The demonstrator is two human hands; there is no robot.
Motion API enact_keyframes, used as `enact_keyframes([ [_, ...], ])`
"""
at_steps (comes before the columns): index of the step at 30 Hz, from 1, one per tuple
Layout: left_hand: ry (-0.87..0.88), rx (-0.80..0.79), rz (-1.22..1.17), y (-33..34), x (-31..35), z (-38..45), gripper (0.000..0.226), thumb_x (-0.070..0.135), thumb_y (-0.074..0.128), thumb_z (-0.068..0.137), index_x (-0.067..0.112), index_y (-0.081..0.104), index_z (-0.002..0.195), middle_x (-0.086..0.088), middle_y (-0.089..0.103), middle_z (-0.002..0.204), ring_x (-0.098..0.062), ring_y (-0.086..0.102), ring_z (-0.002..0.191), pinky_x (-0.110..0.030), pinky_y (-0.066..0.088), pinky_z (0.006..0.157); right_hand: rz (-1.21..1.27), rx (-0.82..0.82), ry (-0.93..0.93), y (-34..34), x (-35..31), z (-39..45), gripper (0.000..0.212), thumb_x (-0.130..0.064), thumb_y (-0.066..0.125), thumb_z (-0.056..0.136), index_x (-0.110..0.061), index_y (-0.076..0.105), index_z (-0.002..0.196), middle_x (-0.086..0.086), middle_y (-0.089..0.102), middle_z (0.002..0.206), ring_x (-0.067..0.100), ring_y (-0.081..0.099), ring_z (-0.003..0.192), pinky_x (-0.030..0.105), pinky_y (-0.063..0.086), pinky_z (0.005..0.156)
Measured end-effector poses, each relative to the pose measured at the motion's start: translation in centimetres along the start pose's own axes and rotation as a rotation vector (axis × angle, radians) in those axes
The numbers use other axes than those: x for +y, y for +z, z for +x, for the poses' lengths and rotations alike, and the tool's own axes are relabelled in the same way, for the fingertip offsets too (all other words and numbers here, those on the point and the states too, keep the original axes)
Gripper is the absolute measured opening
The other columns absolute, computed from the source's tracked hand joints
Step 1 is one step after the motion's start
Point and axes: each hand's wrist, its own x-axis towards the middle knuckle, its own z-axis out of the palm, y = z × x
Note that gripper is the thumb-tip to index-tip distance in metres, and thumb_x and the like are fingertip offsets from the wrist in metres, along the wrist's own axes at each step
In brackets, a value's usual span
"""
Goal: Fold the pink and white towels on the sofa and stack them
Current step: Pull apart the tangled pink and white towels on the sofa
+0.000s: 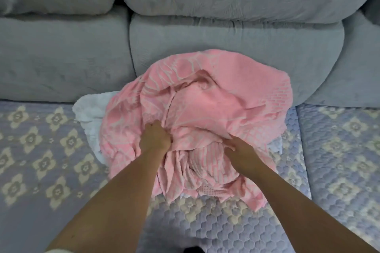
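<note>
Fingers of both your left hand [155, 136] and right hand [238, 150] bunch the crumpled pink towel [205, 104], heaped over the white towel [92, 109] on the sofa [226, 37]. Find two corners, then lift.

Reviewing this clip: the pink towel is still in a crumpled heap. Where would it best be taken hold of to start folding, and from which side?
Probably by the loose hem of the pink towel at its near edge, coming from the front. There the cloth hangs in free folds, easy to pinch and shake flat. The left hand and right hand grip bunched cloth mid-heap. The white towel lies underneath, so lift clear of it.
</note>
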Motion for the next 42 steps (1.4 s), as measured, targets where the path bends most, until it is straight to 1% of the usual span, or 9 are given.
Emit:
enact_keyframes([
  [7,-0.237,0.158,-0.85,-6.7,-3.9,-6.4,0.022,0.014,0.049,0.099,0.019,0.051,0.078,-0.006,0.042,0.068,-0.022,0.042,0.065,-0.034,0.038,0.062,0.184,0.279,-0.061,-1.7,-1.8,-6.6,0.019,-0.016,0.054,0.1,-0.011,0.071,0.094,0.005,0.071,0.094,0.017,0.062,0.081,0.015,0.043,0.065],
  [11,-0.185,0.158,-0.654,-12.2,-9.3,-13.5,0.019,0.012,0.045,0.101,0.011,0.051,0.084,-0.009,0.053,0.075,-0.023,0.048,0.071,-0.035,0.038,0.064,0.39,0.289,-0.071,-3.1,-3.3,-14.0,0.023,-0.008,0.046,0.102,-0.011,0.057,0.082,0.007,0.058,0.074,0.006,0.055,0.058,0.011,0.04,0.047],
  [14,-0.125,0.134,-0.46,-15.9,-12.8,-17.2,0.018,0.017,0.052,0.099,0.017,0.044,0.083,-0.009,0.056,0.074,-0.026,0.055,0.066,-0.034,0.045,0.056,0.235,-0.008,-0.108,-2.9,-3.3,-18.4,0.013,-0.02,0.061,0.097,-0.028,0.055,0.105,-0.004,0.061,0.094,0.008,0.06,0.07,0.014,0.043,0.058],
  [18,-0.098,0.063,-0.382,-21.2,-15.2,-20.5,0.023,0.041,0.053,0.094,0.031,0.039,0.109,-0.013,0.065,0.088,-0.031,0.065,0.075,-0.036,0.051,0.061,-0.402,-0.252,-0.313,-3.3,-3.1,-21.7,0.074,-0.008,0.057,0.093,-0.033,0.023,0.154,-0.004,0.041,0.136,0.014,0.045,0.127,0.023,0.037,0.105],
  [26,0.301,-0.18,-0.076,-26.4,-9.9,-27.2,0.11,0.069,0.062,0.06,0.027,0.026,0.155,0.0,0.029,0.155,-0.018,0.028,0.144,-0.031,0.024,0.118,0.052,0.163,-0.165,-9.4,-14.5,-30.2,0.018,-0.007,0.052,0.086,-0.018,0.067,0.089,0.001,0.067,0.081,0.025,0.066,0.075,0.035,0.053,0.064],
  [30,0.743,-0.306,-0.429,-25.3,-2.0,-35.5,0.079,0.048,0.074,0.076,0.047,0.031,0.142,0.024,0.045,0.141,0.006,0.04,0.133,-0.022,0.039,0.109,0.125,0.212,-0.369,-9.2,-24.5,-37.0,0.017,-0.017,0.055,0.089,-0.026,0.064,0.077,-0.011,0.062,0.069,0.008,0.059,0.065,0.023,0.044,0.058],
  [34,0.605,0.006,-0.788,-28.0,-2.6,-36.6,0.014,0.019,0.053,0.1,0.032,0.06,0.1,0.019,0.065,0.089,0.006,0.062,0.089,-0.002,0.042,0.07,0.16,0.276,-0.519,-8.2,-31.6,-42.8,0.018,-0.024,0.058,0.091,-0.01,0.069,0.087,0.005,0.069,0.07,0.01,0.057,0.058,0.025,0.048,0.054],
  [38,0.459,0.086,-0.949,-34.0,-9.2,-34.2,0.03,0.013,0.048,0.097,0.02,0.07,0.078,-0.002,0.072,0.078,-0.016,0.064,0.076,-0.035,0.054,0.07,-0.02,0.567,-0.648,-7.8,-34.0,-44.5,0.013,-0.011,0.058,0.082,-0.009,0.071,0.085,0.012,0.072,0.083,0.018,0.061,0.074,0.041,0.052,0.066],
  [42,0.588,-0.129,-0.947,-41.2,-15.1,-36.0,0.024,0.018,0.053,0.102,0.016,0.074,0.09,0.0,0.075,0.08,-0.01,0.066,0.072,-0.023,0.054,0.066,-0.31,0.983,-0.589,-7.7,-32.3,-41.7,0.026,-0.013,0.05,0.074,-0.019,0.068,0.092,0.009,0.07,0.091,0.04,0.062,0.088,0.043,0.049,0.068],
])
